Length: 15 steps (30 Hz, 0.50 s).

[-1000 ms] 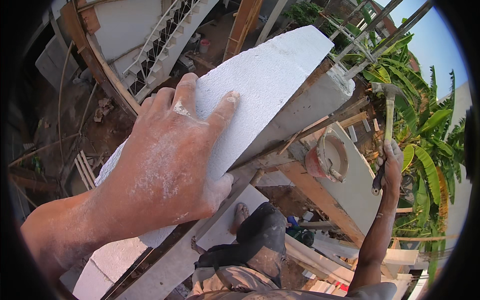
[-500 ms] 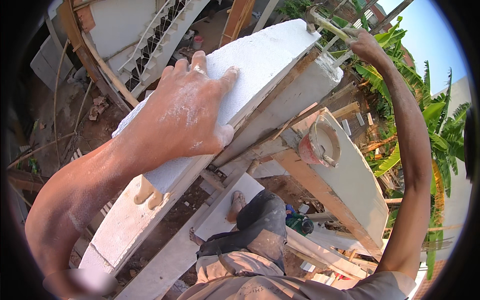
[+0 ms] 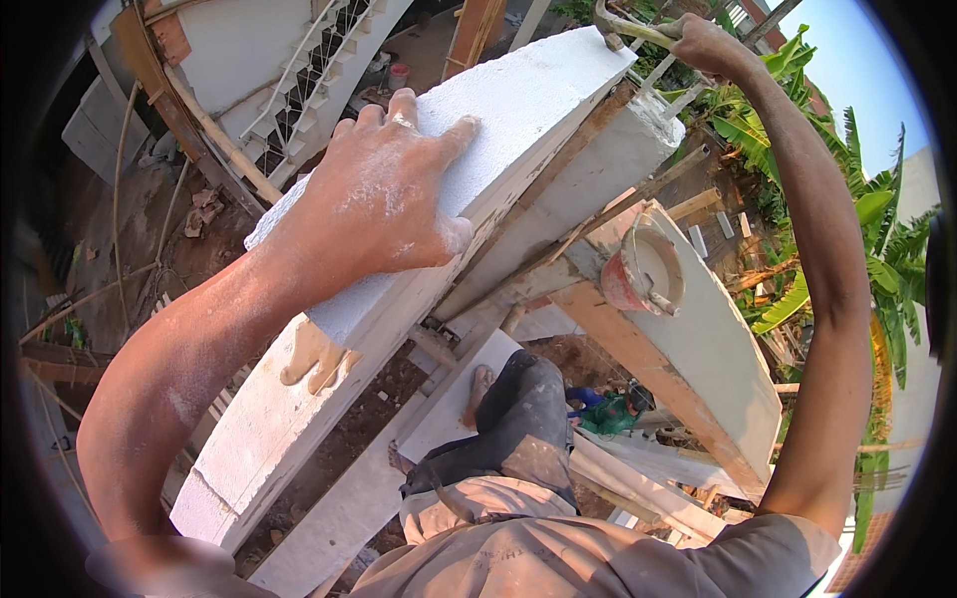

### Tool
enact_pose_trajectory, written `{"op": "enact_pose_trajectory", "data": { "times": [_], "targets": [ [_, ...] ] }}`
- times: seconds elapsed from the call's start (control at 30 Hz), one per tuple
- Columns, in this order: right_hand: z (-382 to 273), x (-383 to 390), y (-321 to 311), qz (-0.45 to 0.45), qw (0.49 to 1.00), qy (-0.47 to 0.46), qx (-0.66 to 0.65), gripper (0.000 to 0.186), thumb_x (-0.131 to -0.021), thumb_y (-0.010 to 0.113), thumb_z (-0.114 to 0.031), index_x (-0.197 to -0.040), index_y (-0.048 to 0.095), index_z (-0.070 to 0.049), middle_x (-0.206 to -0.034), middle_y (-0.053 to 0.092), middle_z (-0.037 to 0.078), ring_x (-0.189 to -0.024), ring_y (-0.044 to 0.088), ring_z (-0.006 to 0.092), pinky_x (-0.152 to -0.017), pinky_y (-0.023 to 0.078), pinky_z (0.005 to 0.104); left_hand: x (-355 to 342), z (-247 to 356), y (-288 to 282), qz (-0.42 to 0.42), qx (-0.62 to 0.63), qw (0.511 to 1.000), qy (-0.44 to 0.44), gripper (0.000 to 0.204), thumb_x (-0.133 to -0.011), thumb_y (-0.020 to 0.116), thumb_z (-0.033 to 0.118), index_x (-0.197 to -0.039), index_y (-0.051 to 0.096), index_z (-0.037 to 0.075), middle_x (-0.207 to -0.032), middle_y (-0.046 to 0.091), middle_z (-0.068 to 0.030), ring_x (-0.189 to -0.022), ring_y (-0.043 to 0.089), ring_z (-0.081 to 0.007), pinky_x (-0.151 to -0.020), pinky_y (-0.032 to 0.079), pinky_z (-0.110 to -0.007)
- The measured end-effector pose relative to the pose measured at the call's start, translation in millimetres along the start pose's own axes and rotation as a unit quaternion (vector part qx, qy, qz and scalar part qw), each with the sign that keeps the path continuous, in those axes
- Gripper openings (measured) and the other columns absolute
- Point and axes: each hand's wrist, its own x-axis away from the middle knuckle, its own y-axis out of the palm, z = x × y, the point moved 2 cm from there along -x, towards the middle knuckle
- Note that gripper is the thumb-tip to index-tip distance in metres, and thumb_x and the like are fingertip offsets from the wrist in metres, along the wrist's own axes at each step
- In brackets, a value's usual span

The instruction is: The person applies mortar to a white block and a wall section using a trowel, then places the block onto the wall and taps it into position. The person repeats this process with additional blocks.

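A long white lightweight concrete block (image 3: 538,95) lies along the top of a narrow pale wall (image 3: 249,444). My left hand (image 3: 384,199), dusted white, rests on the block with its fingers spread and its thumb over the near side. At the block's far right end, my right hand (image 3: 703,45) is closed around the handle of a hammer (image 3: 643,30). Its head is beside the block's end; whether they touch I cannot tell. Wet mortar (image 3: 319,361) sits on the wall by the block's near end.
A red bucket (image 3: 638,269) with grey residue stands on a sloping ledge (image 3: 708,349) to the right. Below, my foot is on a pale plank (image 3: 449,409). A person in green (image 3: 608,411) is lower down. Stairs (image 3: 309,80) and banana plants (image 3: 788,140) lie beyond.
My right hand and the hammer have risen higher in the view, the handle now less steep. My left hand stays spread on the block. The whole view has shifted slightly.
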Motion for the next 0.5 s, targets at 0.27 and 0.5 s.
{"op": "enact_pose_trajectory", "data": {
  "times": [0.27,0.5],
  "targets": [
    [-23.7,35.2,-27.4,-0.080,0.992,0.094,-0.012,0.052,-0.082,0.058,-0.017,-0.134,0.059,-0.011,-0.093,0.068,0.018,-0.083,0.064,0.0273,-0.078,0.053,0.0402,-66.9,-4.0,15.5,0.025,0.057,0.997,-0.051,0.120,-0.060,0.055,0.093,-0.144,0.048,0.008,-0.138,0.046,-0.0372,-0.133,0.044,-0.0481,-0.106,0.035,-0.066],
    [36.2,29.2,10.0,0.030,0.994,-0.077,-0.078,0.042,-0.092,0.049,-0.012,-0.132,0.062,-0.012,-0.101,0.069,0.018,-0.087,0.069,0.0298,-0.083,0.054,0.0398,-122.1,6.3,48.1,-0.037,0.037,0.994,-0.091,0.124,-0.062,0.058,0.091,-0.149,0.039,0.004,-0.127,0.052,-0.0357,-0.124,0.052,-0.0452,-0.101,0.044,-0.057]
  ]
}}
